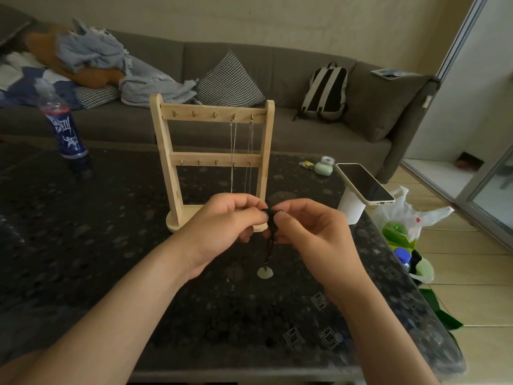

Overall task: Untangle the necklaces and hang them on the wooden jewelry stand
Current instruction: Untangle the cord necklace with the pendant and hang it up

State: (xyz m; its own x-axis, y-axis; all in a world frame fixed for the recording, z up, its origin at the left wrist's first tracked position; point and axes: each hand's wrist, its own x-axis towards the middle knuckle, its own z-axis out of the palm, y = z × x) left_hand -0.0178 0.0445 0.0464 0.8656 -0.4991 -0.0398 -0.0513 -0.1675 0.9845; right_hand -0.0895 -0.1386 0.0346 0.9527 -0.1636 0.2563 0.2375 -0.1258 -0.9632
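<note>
Wooden stand (166,151) holds two chains (232,151); hands (222,220) (313,232) pinch black necklace (270,245).

A home living room. A long grey sofa (291,134) runs along the far wall, strewn with a checked cushion (230,79), a rumpled blue blanket (91,48) and a backpack (326,91). Nearer, a low dark speckled counter (83,232) carries a drink bottle (65,126) at far left and a phone (365,183) at right. A tiled floor (472,273) and a sliding glass door (494,195) lie to the right.
</note>
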